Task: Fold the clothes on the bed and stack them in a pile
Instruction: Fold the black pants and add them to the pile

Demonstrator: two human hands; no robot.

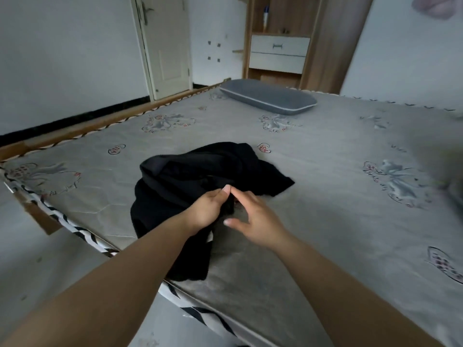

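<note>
A crumpled black garment [190, 179] lies in a heap near the front left corner of the bed [325, 209], one end hanging toward the mattress edge. My left hand [209, 209] grips a fold of the black cloth on the heap's right side, thumb up. My right hand [253, 216] hovers just beside it over the mattress, fingers spread and relaxed, holding nothing; its fingertip nearly meets my left thumb.
A grey pillow [269, 99] lies at the far end of the grey patterned mattress. The bed's wooden frame [82, 130] runs along the left. A white door [166, 43] and a wooden cabinet with drawers [279, 52] stand behind. Floor lies to the left.
</note>
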